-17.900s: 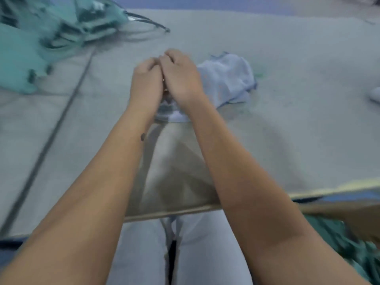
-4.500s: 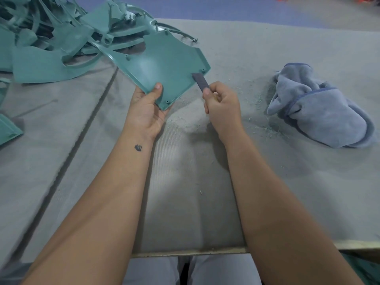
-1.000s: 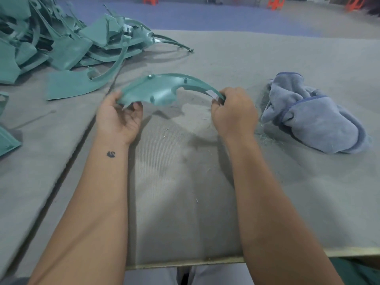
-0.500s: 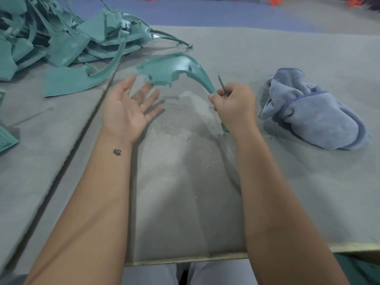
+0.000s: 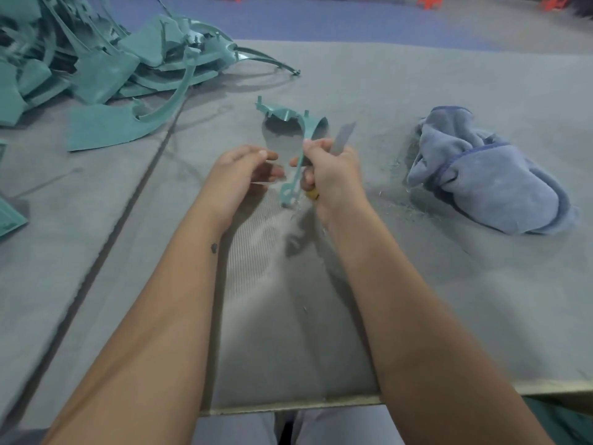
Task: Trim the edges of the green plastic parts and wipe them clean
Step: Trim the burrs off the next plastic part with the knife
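Two hands (image 5: 288,168) (one part (image 5: 296,130), one blade (image 5: 342,136))

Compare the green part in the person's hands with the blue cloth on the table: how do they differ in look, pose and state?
The green part is thin, rigid and curved; the blue cloth is soft, bulky and crumpled. The green part is raised, gripped by the right hand along with a knife, the left hand close beside it; the blue cloth lies untouched to the right. Both are over the grey table.

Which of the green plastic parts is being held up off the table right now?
The curved green part gripped by the right hand; the others lie on the table in the pile at far left.
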The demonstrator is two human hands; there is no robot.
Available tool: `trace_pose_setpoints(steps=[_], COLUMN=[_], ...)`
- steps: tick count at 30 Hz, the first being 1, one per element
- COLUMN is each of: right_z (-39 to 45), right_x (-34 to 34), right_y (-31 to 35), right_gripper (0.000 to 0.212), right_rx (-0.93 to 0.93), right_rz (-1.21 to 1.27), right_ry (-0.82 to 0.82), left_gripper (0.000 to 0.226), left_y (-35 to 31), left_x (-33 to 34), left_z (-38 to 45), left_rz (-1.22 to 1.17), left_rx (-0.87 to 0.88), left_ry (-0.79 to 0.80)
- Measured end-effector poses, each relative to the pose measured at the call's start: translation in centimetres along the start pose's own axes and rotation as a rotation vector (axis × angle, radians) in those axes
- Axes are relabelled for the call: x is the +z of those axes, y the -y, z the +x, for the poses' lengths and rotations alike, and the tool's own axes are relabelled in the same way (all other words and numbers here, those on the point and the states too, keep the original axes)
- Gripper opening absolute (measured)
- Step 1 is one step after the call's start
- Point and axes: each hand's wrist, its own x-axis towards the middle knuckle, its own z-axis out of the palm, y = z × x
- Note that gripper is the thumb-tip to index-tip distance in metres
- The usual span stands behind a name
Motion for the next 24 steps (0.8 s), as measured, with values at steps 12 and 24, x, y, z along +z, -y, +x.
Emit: trace_pose_setpoints(steps=[12,24], right_z=[-0.7,-0.7], right_x=[1.5,0.5], right_y=[0.0,-0.4], right_gripper=[0.019,0.030], right_rx=[0.148,-0.202], right_rz=[-0.078,-0.354], right_ry=[0.062,0.068], left_gripper=[0.019,0.017], left_y=[0.3,1.3], left_x=[0.0,-0.6], left_z=[-0.1,0.6], left_rz=[0.243,0.495], left_rx=[0.072,0.191], left_ry=[0.000,-0.196])
